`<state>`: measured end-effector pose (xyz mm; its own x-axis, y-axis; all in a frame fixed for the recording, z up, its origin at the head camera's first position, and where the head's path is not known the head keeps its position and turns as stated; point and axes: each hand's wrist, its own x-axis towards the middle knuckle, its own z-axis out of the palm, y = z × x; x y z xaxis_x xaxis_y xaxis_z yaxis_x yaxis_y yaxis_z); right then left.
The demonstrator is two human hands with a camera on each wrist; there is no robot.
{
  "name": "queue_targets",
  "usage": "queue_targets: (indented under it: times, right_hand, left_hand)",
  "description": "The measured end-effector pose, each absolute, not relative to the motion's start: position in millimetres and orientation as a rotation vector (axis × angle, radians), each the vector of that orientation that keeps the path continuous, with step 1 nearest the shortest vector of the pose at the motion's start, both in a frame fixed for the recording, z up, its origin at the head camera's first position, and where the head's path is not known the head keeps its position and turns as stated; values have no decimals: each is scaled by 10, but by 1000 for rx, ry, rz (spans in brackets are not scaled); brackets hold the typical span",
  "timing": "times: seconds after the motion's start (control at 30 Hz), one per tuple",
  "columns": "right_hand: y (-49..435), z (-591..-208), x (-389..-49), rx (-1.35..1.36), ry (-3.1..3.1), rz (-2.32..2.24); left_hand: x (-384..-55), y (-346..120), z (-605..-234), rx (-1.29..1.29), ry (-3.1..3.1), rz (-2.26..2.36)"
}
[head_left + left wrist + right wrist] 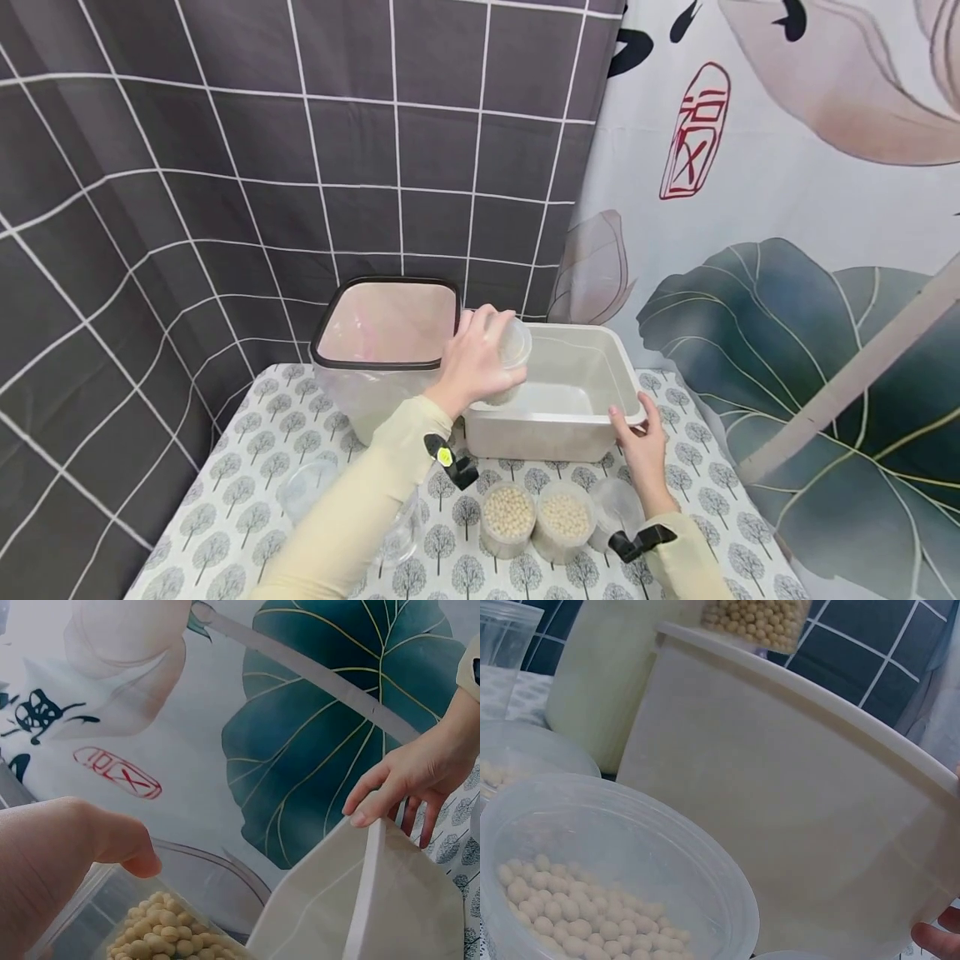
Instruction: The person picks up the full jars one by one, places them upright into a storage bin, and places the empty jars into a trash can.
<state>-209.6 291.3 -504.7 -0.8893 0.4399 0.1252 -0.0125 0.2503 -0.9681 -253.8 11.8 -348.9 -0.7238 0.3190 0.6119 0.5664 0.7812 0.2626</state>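
Observation:
My left hand [476, 358] grips a clear plastic tub [514, 343] over the left end of a white rectangular bin [551, 437]. Pale round soybeans [169, 930] show through the tub's wall in the left wrist view, close to the thumb [112, 836]. At the bin's right front corner, my right hand [647, 454] holds the rim, thumb on the rim and fingers down the outside. Two open round tubs, a left one [508, 518] and a right one [564, 522], stand in front of the bin with soybeans in them.
A tall bin with a black rim [386, 364] stands left of the white bin. Clear plastic pieces lie near the right wrist [617, 504] and by the left forearm [306, 483]. Curtains hang behind the table, whose cloth [247, 450] bears a tree print.

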Motion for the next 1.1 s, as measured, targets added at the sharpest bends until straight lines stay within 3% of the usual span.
queue_targets:
  times: [0.73,1.1]
  right_hand:
    - [2975,-5093,-2044,-364,-2168,1577]
    - [2934,-5062,-2058,-395,-2171,1666]
  left_hand:
    - [-2694,337,-4142,-630,-2731,-553]
    - [-2712,317,-4250,-598,-2801,-434]
